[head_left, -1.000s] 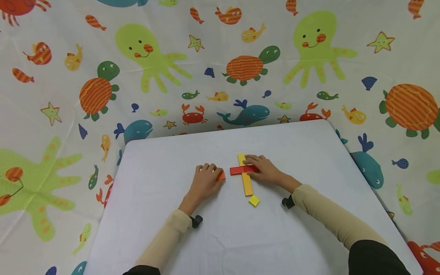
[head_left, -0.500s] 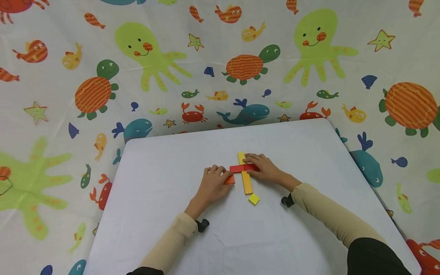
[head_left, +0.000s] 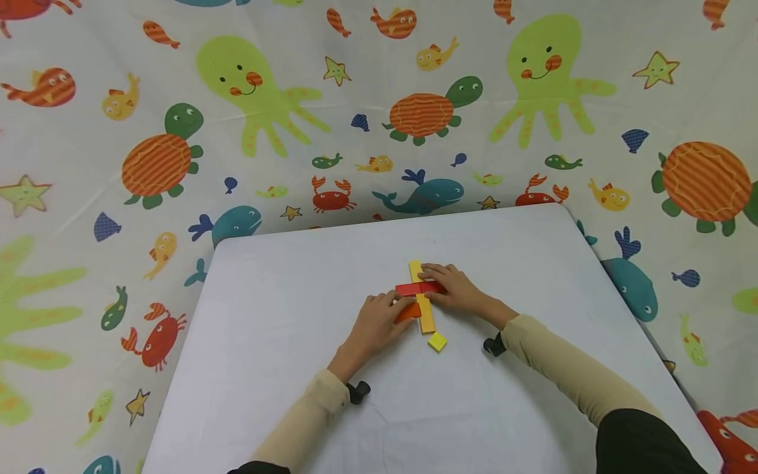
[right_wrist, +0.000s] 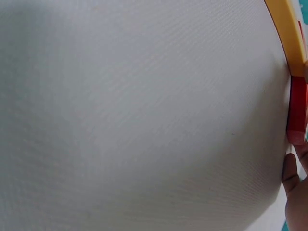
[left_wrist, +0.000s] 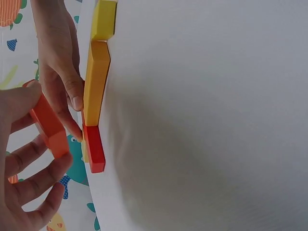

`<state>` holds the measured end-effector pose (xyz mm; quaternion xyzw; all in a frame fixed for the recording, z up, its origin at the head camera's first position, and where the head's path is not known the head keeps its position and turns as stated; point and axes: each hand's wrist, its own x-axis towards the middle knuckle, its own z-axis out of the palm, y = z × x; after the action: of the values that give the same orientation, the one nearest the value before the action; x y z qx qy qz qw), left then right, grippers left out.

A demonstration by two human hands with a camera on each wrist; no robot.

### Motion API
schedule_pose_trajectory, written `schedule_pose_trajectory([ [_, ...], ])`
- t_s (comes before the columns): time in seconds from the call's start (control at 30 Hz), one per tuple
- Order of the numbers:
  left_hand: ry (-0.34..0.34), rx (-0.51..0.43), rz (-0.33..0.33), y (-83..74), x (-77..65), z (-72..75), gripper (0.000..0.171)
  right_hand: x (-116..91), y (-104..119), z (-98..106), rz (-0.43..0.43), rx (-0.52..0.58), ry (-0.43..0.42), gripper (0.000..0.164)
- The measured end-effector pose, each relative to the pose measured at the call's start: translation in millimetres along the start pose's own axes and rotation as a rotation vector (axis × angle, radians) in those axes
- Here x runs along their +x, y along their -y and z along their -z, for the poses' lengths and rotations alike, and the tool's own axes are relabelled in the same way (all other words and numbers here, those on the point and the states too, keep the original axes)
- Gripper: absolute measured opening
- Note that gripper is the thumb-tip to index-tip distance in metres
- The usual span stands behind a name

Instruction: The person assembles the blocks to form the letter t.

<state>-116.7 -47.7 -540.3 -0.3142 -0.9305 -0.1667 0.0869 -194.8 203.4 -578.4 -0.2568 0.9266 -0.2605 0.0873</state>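
Observation:
My left hand [head_left: 374, 324] pinches an orange rectangular block [left_wrist: 50, 126] between thumb and fingertips, just left of a long amber block [head_left: 426, 315]. My right hand [head_left: 457, 289] grips the right-hand red block [head_left: 433, 287], thumb on its near side and fingers on its far side. Another red block [head_left: 407, 289] lies end to end with it, forming a crossbar. Beyond the crossbar, a yellow block [head_left: 416, 270] is partly covered by the right fingers. A small yellow block [head_left: 437, 342] sits turned at the amber block's near end.
A white cloth covers the table [head_left: 284, 296]. Behind and beside it hangs a curtain [head_left: 367, 59] printed with sea animals. Small black cameras [head_left: 358, 393] are worn at both wrists.
My left hand has carried the orange block rightward, from left of the red crossbar to beside the amber block. The right hand has stayed at the red block.

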Motion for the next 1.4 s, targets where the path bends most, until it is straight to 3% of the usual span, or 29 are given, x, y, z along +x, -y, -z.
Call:
schedule_pose_trajectory([
  [0.5, 0.064, -0.112, -0.001, -14.5, 8.6, -4.9, 0.042, -0.6, -0.3, 1.1, 0.013, 0.014, 0.003, 0.057],
  [1.0, 0.092, -0.095, -0.081, -34.3, 12.8, -9.9, 0.035, -3.1, -1.0, 3.5, 0.035, 0.011, -0.003, 0.057],
  [1.2, 0.14, -0.1, -0.084, -42.4, 12.9, -9.2, 0.034, -2.4, -3.4, 2.9, 0.042, 0.001, 0.006, 0.058],
  [1.4, 0.146, -0.134, -0.095, -50.7, 11.6, -13.5, 0.033, -4.0, -2.9, 2.6, 0.052, 0.005, -0.002, 0.057],
])
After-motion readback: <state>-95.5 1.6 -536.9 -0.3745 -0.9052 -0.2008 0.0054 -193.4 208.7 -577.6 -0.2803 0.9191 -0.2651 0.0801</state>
